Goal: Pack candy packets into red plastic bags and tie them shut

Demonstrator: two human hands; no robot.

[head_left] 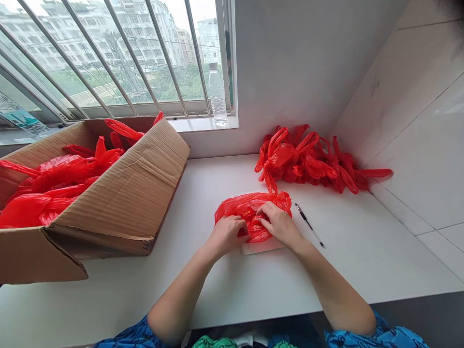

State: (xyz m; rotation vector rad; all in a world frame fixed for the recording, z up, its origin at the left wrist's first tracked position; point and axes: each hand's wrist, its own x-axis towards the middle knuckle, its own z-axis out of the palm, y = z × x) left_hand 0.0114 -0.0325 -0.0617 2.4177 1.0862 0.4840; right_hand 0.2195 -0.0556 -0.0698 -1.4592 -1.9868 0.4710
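Observation:
A crumpled red plastic bag [237, 205] with small yellowish print lies in front of me on the white table. Under its near edge, part of a flat white object [263, 246] sticks out; its kind I cannot make out. My left hand [229, 234] has its fingers curled on the bag's lower left side, fingertips partly hidden in the folds. On the upper right of the same bag, my right hand [279, 222] pinches the plastic with bent thumb and fingers. Just right of that hand lies a black-and-clear pen [309, 224].
An open cardboard box [126, 183] on the left holds several red bags [68, 171]. A heap of red knotted bags [308, 157] rests against the back wall at right. Clear bottles [217, 94] stand and lie on the sill of the barred window. Tiled wall [416, 135] borders the right.

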